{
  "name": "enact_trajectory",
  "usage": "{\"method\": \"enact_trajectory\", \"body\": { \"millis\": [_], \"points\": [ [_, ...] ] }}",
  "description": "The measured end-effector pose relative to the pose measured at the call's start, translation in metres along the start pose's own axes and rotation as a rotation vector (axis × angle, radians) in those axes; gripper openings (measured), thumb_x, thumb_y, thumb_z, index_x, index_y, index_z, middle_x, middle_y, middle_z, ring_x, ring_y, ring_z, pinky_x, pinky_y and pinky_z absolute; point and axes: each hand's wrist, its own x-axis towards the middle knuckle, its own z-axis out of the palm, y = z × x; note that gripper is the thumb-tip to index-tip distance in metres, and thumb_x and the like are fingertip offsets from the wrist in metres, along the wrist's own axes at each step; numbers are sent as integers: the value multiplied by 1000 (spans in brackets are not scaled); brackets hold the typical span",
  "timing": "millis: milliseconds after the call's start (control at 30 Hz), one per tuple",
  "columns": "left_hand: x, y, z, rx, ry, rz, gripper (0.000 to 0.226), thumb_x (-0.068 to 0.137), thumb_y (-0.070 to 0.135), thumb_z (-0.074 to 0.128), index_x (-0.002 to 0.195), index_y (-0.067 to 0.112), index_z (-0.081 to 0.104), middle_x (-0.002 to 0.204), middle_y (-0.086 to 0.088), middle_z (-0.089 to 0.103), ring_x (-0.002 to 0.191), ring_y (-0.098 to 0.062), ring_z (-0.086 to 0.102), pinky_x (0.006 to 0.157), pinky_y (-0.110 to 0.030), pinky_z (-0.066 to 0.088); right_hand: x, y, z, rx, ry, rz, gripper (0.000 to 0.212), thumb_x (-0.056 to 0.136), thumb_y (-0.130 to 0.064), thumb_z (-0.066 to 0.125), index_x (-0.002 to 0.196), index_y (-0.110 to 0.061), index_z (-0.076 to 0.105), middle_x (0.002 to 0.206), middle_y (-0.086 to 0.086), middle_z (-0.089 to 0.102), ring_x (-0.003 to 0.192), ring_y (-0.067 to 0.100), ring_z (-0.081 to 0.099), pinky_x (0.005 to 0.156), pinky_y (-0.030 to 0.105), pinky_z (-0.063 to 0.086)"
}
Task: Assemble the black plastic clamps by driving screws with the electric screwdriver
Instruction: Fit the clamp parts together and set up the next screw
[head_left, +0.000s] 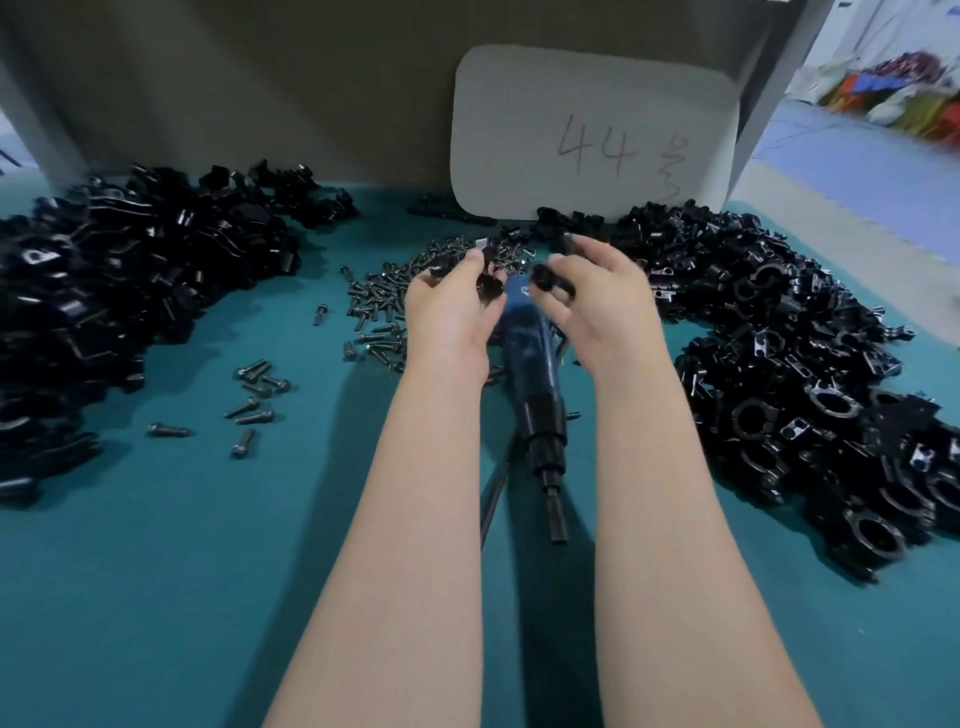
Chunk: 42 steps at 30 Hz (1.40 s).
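Head view: the left hand (449, 312) has its grip pinched on a clamp part (491, 288); the right hand's (602, 306) grip is curled on a second part (548, 276). Beneath them the screwdriver (535, 353) lies on the tabletop (156, 571), bit toward 6 o'clock. Screws (379, 301) lie at 10 o'clock and clamp heaps (130, 270) at 9 and 3.

This is a factory assembly station. On the teal tabletop (208, 571), a heap of black plastic clamp parts (130, 291) lies left of the left hand (452, 306) and a heap of clamps (779, 374) lies right of the right hand (602, 301). Loose screws (379, 301) lie around the left hand, an electric screwdriver (532, 353) lies between both hands, and a card marked "44" (592, 135) stands beyond.
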Motion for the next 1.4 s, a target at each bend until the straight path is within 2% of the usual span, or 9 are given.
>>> {"method": "enact_trajectory", "body": {
  "millis": [133, 267, 400, 567, 733, 933, 1100, 1233, 1400],
  "points": [
    [-14, 5, -25, 60, 20, 90, 47, 97, 11, 55, 141, 17, 40, 132, -13, 55, 105, -22, 65, 88, -32, 56, -28, 7, 19, 40, -167, 28, 17, 91, 1, 59, 102, -12, 56, 110, 19, 61, 86, 22, 63, 76, 28, 58],
    [-18, 2, -44, 166, 64, 241, 52, 99, 15, 52, 147, 27, 34, 148, -8, 41, 127, -25, 52, 103, -41, 47, -37, 16, 31, -142, -156, -90, 17, 89, -10, 65, 103, -18, 59, 95, 4, 58, 82, 13, 58, 73, 24, 57],
    [-20, 1, -47, 163, 83, 221, 23, 102, 15, 45, 120, 25, 55, 136, -10, 54, 121, -28, 57, 96, -36, 52, -38, 22, 41, -303, -150, -213, 14, 90, -13, 63, 87, -26, 62, 98, 7, 65, 93, 20, 64, 65, 20, 54],
    [-18, 1, -45, 241, 99, 212, 23, 103, 14, 40, 93, 27, 55, 117, -15, 64, 103, -34, 66, 70, -29, 58, -32, 24, 41, -257, -70, -154, 17, 96, -13, 53, 97, -8, 70, 83, -3, 63, 66, 5, 66, 72, 24, 57],
    [-15, -2, -47, 310, 136, 255, 27, 102, 13, 41, 119, 5, 61, 120, -15, 64, 111, -30, 63, 98, -42, 51, -34, 19, 34, 4, -228, 58, 39, 89, 14, 48, 127, 5, 52, 117, 20, 53, 80, 17, 68, 74, 18, 57],
    [-16, -2, -49, 260, 111, 289, 26, 100, 5, 44, 124, 6, 54, 123, -17, 61, 93, -17, 65, 90, -32, 55, -32, 22, 32, -371, -108, -232, 14, 93, -8, 58, 83, -14, 66, 63, -2, 65, 54, 5, 62, 63, 21, 53],
    [-19, -1, -45, 235, 45, 307, 27, 104, 19, 39, 121, 6, 54, 122, -14, 62, 107, -22, 63, 95, -34, 53, -32, 24, 37, -124, -145, -96, 10, 93, -2, 58, 89, -1, 66, 80, 8, 68, 62, 10, 67, 65, 17, 54],
    [-24, -4, -42, 358, -5, 377, 23, 95, 30, 59, 112, 14, 55, 101, -8, 64, 94, -16, 62, 96, -38, 52, -33, 27, 39, -184, -134, -114, 18, 92, -2, 59, 77, -8, 67, 71, 4, 68, 62, 11, 67, 68, 21, 55],
    [-23, -4, -44, 448, 83, 471, 18, 92, 20, 63, 105, 20, 51, 109, -9, 68, 98, -17, 65, 94, -31, 51, -34, 28, 42, -303, -157, -114, 21, 91, -2, 58, 75, -12, 67, 63, -1, 67, 57, 5, 64, 61, 20, 53]
  ]
}}
